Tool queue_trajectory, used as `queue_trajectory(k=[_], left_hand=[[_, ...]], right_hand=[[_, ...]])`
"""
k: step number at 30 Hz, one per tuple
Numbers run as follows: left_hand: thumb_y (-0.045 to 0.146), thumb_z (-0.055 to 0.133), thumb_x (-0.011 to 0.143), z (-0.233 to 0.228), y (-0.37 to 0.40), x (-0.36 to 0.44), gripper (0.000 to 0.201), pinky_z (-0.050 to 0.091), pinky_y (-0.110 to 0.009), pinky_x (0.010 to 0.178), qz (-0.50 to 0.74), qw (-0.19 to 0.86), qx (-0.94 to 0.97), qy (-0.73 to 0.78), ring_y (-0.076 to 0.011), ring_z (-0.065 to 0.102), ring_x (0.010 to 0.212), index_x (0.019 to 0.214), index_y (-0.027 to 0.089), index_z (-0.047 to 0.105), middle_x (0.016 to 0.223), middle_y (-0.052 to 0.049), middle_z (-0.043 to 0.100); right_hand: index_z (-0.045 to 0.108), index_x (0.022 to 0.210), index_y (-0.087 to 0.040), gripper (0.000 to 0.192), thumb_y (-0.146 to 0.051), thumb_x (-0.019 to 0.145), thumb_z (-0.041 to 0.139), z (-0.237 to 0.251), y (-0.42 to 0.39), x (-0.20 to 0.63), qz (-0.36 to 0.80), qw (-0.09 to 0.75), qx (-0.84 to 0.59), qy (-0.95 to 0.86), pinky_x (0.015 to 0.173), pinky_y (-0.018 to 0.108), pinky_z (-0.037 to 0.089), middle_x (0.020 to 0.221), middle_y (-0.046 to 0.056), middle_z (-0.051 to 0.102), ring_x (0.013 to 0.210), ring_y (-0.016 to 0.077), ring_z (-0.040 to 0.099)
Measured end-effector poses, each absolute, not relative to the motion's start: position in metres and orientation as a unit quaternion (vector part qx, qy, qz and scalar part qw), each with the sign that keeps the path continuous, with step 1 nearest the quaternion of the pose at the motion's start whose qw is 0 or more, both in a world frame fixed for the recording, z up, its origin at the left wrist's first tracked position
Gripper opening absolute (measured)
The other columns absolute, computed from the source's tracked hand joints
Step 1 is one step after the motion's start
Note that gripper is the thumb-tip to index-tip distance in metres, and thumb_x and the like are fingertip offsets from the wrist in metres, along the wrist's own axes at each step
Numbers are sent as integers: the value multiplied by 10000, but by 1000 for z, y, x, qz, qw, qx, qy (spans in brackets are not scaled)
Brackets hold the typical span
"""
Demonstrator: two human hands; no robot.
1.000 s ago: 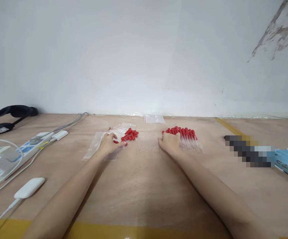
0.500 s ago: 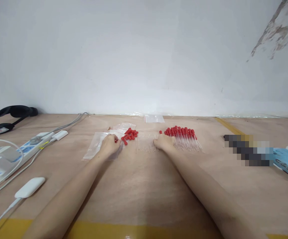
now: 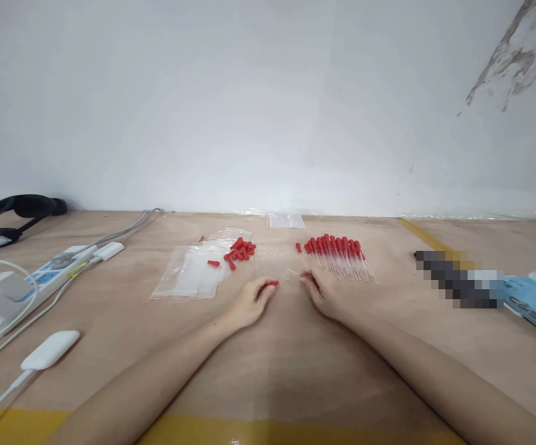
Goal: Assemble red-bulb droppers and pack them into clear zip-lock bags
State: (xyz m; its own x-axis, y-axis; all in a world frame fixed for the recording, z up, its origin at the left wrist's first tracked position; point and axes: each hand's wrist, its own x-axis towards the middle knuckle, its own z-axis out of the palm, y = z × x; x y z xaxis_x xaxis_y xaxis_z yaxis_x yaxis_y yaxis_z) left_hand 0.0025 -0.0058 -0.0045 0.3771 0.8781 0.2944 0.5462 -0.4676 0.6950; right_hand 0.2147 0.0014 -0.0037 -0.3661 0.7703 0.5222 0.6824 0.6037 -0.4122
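Note:
Between thumb and fingers, my left hand point(image 3: 253, 301) pinches a red rubber bulb point(image 3: 272, 283). Facing it a short way to the right, my right hand point(image 3: 323, 292) is closed on a thin clear glass tube point(image 3: 292, 272), whose end points left. Beyond the hands lies a row of bare clear tubes point(image 3: 268, 264). A heap of loose red bulbs point(image 3: 240, 248) is to their left, with a single bulb point(image 3: 213, 263) apart on a plastic bag. Past my right hand lie droppers with red bulbs point(image 3: 337, 247) on clear tubes, side by side.
Clear zip bags point(image 3: 182, 272) lie left of the heap, and another bag point(image 3: 286, 220) by the wall. A power strip point(image 3: 46, 278) with cables, a white charger point(image 3: 50, 350) and a black headset strap point(image 3: 22, 216) are at left. A blue packet point(image 3: 534, 306) lies at right.
My left hand has come right and nearer, bringing a red bulb from beside the heap. My right hand has drawn back from the row with a tube. The two hands are now closer together.

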Motion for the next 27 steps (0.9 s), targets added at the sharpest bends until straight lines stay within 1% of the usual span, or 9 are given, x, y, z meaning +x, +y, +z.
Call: queue_trajectory(k=[4, 8, 14, 18, 22, 27], left_hand=[[296, 428, 851, -14, -13, 9, 220, 437, -259, 677, 334, 289, 781, 441, -156, 566, 766, 957, 161, 566, 883, -39, 632], [300, 442, 846, -13, -12, 7, 221, 435, -253, 686, 347, 313, 770, 435, -149, 561, 764, 961, 155, 561, 887, -40, 630], [316, 454, 840, -16, -10, 7, 228, 423, -242, 656, 355, 322, 768, 424, -138, 546, 722, 945, 147, 567, 853, -38, 623], [342, 479, 823, -19, -8, 6, 240, 413, -228, 610, 360, 337, 755, 431, -129, 534, 667, 897, 137, 580, 770, -27, 611], [341, 489, 814, -20, -9, 5, 236, 409, -227, 618, 366, 344, 754, 424, -127, 528, 663, 864, 138, 599, 744, -18, 607], [311, 474, 826, -18, -12, 4, 218, 405, -220, 624, 332, 328, 786, 405, -131, 536, 686, 842, 147, 617, 758, -18, 622]], right_hand=[[544, 826, -186, 164, -270, 848, 405, 6, -22, 209, 59, 323, -445, -833, 582, 256, 374, 646, 14, 564, 589, 131, 499], [546, 825, -182, 152, -259, 840, 416, 8, -26, 205, 63, 328, -436, -836, 557, 250, 364, 624, 5, 553, 554, 119, 478], [550, 818, -180, 175, -279, 853, 410, -10, -18, 207, 80, 334, -418, -841, 621, 271, 373, 636, 4, 568, 583, 120, 498], [568, 829, -192, 160, -293, 843, 444, -18, -17, 206, 97, 336, -415, -840, 646, 277, 377, 635, -4, 582, 602, 123, 505], [598, 818, -209, 144, -281, 830, 474, -17, -16, 208, 112, 342, -404, -841, 669, 287, 369, 642, -6, 606, 624, 130, 510], [627, 784, -229, 146, -263, 827, 492, -11, -11, 215, 109, 298, -393, -863, 699, 302, 318, 677, -21, 642, 598, 116, 503]])
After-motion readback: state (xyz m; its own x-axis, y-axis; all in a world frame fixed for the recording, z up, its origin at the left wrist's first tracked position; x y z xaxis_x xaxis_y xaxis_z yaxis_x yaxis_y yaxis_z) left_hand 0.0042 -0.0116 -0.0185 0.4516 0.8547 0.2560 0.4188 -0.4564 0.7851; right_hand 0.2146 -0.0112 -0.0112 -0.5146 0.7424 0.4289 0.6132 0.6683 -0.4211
